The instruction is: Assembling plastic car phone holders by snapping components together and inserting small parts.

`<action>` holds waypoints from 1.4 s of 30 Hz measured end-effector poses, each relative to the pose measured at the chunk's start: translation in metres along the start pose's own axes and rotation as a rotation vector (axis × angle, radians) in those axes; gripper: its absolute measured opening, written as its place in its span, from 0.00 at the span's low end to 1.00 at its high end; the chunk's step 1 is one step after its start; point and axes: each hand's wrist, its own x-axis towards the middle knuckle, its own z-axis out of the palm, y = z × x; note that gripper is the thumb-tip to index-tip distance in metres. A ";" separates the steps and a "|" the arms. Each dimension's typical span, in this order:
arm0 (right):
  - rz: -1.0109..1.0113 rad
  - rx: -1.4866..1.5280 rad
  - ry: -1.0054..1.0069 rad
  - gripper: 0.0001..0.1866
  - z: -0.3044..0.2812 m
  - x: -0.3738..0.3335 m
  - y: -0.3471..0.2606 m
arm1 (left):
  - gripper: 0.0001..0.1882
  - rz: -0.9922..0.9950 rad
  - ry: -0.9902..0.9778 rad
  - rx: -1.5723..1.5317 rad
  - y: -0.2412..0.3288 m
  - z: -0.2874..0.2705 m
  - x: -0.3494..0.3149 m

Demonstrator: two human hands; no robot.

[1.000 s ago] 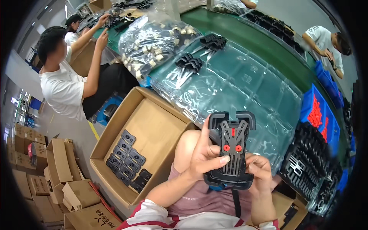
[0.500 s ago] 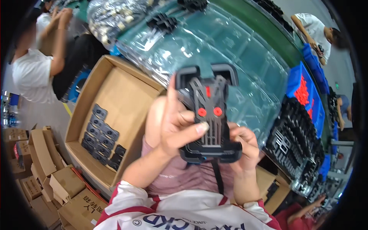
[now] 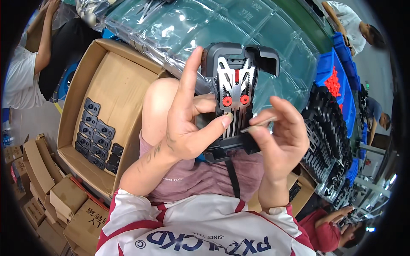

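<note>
My left hand [image 3: 183, 123] is closed round a black phone holder [image 3: 235, 76] held above my lap. Its thumb presses on the metal rails and its index finger stretches up along the holder's side. The holder lies open, showing silvery metal arms, a red tab and two red gears [image 3: 227, 101]. Black corner jaws stand at its far end; a wide black jaw piece [image 3: 230, 148] is at its near end. Just right of the holder, my right hand [image 3: 284, 138] pinches a thin, flat, silvery piece [image 3: 261, 123] between thumb and fingers. Its exact kind cannot be made out.
On my left is an open cardboard box [image 3: 124, 70] with several black plates [image 3: 99, 140] inside. Clear plastic sheeting covers the green table [image 3: 294, 38]. Blue bins [image 3: 324, 64] with red parts [image 3: 332, 83] and piled black parts [image 3: 326, 128] stand right. Other people work nearby.
My right hand has left the holder's near right corner and now pinches a thin silvery piece beside it. The holder has moved slightly farther away in the picture, still in my left hand.
</note>
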 end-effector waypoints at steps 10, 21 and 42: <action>-0.260 -0.210 -0.194 0.24 -0.001 0.004 0.020 | 0.49 0.049 0.041 -0.001 -0.006 0.004 -0.001; -0.311 -0.322 -0.179 0.13 0.005 0.005 0.012 | 0.48 0.122 0.012 0.206 -0.007 -0.001 -0.001; -0.294 -0.384 -0.268 0.11 0.001 0.005 0.010 | 0.47 0.226 0.052 0.269 -0.011 0.001 -0.001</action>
